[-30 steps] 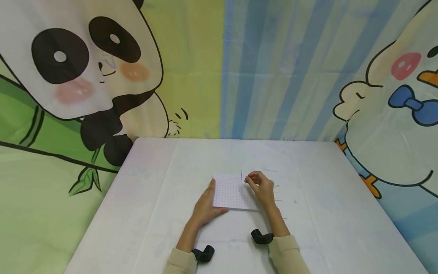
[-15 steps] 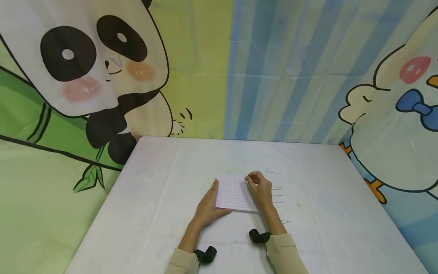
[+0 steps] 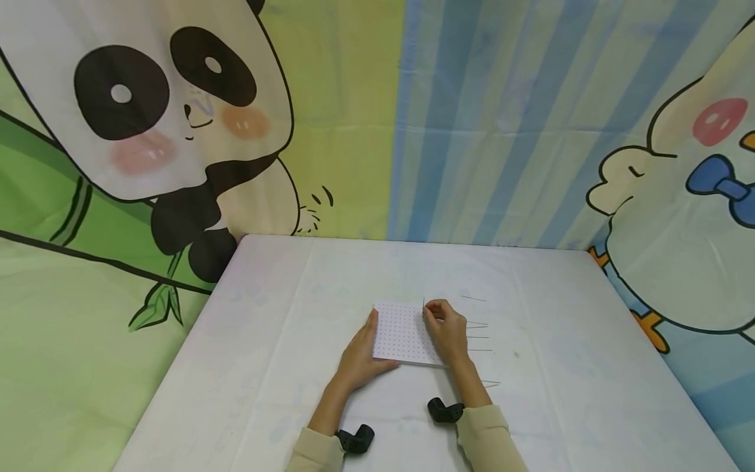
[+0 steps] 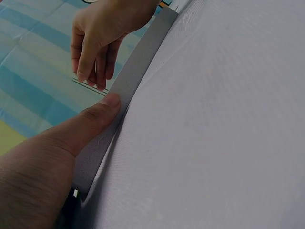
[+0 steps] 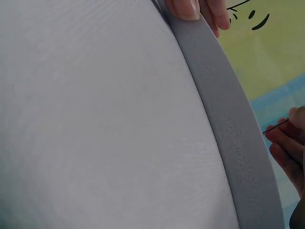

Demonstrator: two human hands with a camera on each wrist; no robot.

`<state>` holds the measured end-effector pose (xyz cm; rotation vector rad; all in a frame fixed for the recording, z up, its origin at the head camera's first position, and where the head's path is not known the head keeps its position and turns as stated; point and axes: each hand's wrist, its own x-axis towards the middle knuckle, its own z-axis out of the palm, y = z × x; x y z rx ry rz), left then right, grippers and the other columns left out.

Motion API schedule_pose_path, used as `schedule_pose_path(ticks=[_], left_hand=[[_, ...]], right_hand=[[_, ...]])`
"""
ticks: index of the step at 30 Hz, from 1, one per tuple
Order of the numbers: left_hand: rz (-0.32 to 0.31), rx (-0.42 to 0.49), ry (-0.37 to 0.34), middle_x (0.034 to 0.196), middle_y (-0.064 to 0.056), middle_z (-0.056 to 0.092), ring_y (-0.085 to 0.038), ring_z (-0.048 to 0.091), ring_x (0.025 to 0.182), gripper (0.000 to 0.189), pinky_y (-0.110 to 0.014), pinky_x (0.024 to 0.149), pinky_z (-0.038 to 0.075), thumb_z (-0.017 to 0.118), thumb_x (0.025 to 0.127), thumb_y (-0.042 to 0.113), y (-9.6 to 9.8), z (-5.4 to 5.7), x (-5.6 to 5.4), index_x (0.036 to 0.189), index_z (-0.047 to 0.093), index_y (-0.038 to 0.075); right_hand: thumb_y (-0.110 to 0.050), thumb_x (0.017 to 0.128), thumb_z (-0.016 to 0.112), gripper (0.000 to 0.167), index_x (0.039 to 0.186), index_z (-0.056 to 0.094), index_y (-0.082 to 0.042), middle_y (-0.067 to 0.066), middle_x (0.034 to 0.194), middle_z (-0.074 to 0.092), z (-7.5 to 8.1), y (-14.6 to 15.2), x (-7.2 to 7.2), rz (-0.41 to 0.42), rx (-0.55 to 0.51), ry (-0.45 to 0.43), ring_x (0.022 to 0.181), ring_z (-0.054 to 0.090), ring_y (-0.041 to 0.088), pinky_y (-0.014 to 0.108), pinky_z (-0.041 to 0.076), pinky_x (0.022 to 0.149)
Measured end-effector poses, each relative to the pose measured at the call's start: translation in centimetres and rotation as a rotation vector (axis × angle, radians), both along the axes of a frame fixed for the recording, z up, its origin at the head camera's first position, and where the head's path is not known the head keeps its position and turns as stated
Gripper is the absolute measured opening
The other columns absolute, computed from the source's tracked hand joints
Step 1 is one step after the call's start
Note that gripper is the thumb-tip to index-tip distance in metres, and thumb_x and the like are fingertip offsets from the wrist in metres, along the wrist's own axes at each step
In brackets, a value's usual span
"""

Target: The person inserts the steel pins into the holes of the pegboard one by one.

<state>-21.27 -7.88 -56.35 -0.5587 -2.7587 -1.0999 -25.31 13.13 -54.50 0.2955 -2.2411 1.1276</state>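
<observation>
Left hand (image 3: 360, 357) gripping the near left corner of a dotted white board (image 3: 402, 331), board on a white table (image 3: 295, 367), thin dark stick (image 5: 275, 126) pinched in the right hand (image 3: 449, 331) above the board's right part, more thin sticks (image 3: 479, 337) lying right of the board.

This looks like a small staged recording corner, though the pictures do not settle whether it stands in a home, an office or a lab. A printed sheet (image 3: 342, 98) with visible creases hangs behind the table, bearing a big panda (image 3: 248, 187) on green and a bird (image 3: 696, 262) in a blue bow tie, with blue stripes between; such cartoons suit a child's room. The table (image 3: 283, 328) has a plain white top, and black wrist cameras (image 3: 356, 439) point to filming.
</observation>
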Motion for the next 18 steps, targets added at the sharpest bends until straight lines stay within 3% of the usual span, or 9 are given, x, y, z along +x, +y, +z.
schedule_pose_path(ticks=[5, 18], left_hand=[[0.006, -0.011, -0.025, 0.152, -0.011, 0.016, -0.027, 0.024, 0.135, 0.116, -0.04, 0.106, 0.027, 0.08, 0.066, 0.045, 0.05, -0.08, -0.06, 0.148, 0.008, 0.004], [0.002, -0.027, -0.029, 0.152, -0.01, 0.015, -0.026, 0.024, 0.135, 0.116, -0.04, 0.106, 0.027, 0.078, 0.067, 0.048, -0.04, 0.17, 0.09, 0.148, 0.008, 0.005]], right_hand=[[-0.008, 0.082, 0.069, 0.008, 0.087, 0.064, -0.006, 0.003, 0.08, 0.069, -0.04, -0.05, -0.04, -0.002, 0.01, 0.02, 0.067, 0.067, 0.014, 0.027, 0.054, 0.06], [-0.01, 0.081, 0.071, 0.006, 0.085, 0.066, -0.008, 0.002, 0.078, 0.069, -0.53, 0.0, -0.17, -0.006, -0.001, -0.025, 0.069, 0.066, 0.013, 0.025, 0.053, 0.061]])
